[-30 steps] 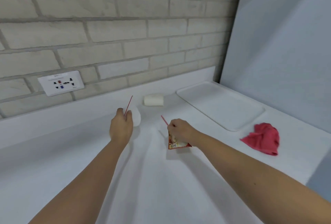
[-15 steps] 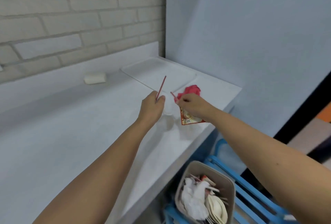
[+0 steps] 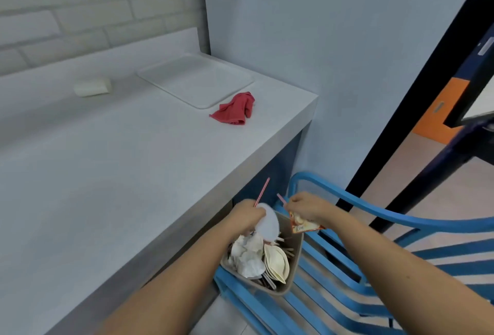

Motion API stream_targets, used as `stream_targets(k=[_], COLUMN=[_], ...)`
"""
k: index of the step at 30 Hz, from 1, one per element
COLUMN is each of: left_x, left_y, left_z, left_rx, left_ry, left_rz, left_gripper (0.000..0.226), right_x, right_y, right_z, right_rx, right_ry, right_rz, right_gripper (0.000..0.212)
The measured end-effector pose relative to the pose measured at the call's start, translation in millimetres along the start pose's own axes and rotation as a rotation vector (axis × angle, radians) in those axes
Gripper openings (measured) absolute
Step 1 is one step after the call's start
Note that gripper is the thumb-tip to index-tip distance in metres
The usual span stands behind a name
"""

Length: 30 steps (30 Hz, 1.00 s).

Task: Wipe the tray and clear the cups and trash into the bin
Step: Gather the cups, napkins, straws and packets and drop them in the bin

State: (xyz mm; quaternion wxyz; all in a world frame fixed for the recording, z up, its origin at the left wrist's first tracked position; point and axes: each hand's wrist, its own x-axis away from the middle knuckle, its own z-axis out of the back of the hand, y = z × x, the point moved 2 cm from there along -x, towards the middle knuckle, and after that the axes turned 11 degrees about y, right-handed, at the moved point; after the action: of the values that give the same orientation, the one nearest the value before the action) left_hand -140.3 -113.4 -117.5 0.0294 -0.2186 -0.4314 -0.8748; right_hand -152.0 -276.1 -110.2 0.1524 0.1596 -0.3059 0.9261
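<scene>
Left hand (image 3: 247,214): fingers curled round a white cup (image 3: 268,223) with a red straw (image 3: 263,191), held over the bin (image 3: 292,262) at its 11 o'clock rim. Right hand (image 3: 304,207): fingers pinch the top of a drink pouch (image 3: 304,225), which hangs at the bin's 1 o'clock rim. The bin sits on a blue chair (image 3: 347,281), holding crumpled paper and bowls. The tray (image 3: 195,79) is in the worktop's (image 3: 107,174) far corner, with a red cloth (image 3: 235,108) just beside it at its 5 o'clock.
</scene>
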Motion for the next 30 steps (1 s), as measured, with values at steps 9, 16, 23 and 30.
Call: stream_targets(k=[9, 16, 23, 30], left_x=[-9.7, -2.0, 0.1, -24.2], left_y=[-77.3, -76.3, -71.5, -87.1], left_z=[-15.6, -29.2, -30.2, -28.9], left_rx=[-0.113, 0.038, 0.227, 0.134], left_ry=[0.101, 0.028, -0.034, 0.018], left_rz=[0.287, 0.331, 0.396, 0.415], left_gripper=[0.035, 0.04, 0.052, 0.067], right_x=[-7.9, -35.3, -43.6, -41.2], right_y=[-4.2, 2.4, -7.8, -12.2], right_z=[-54.5, -60.8, -70.4, -58.9], right_rx=[-0.025, -0.126, -0.158, 0.095], right_ry=[-0.137, 0.044, 0.092, -0.048], right_rz=[-0.025, -0.124, -0.203, -0.072], right_gripper=[0.042, 0.032, 0.031, 0.032])
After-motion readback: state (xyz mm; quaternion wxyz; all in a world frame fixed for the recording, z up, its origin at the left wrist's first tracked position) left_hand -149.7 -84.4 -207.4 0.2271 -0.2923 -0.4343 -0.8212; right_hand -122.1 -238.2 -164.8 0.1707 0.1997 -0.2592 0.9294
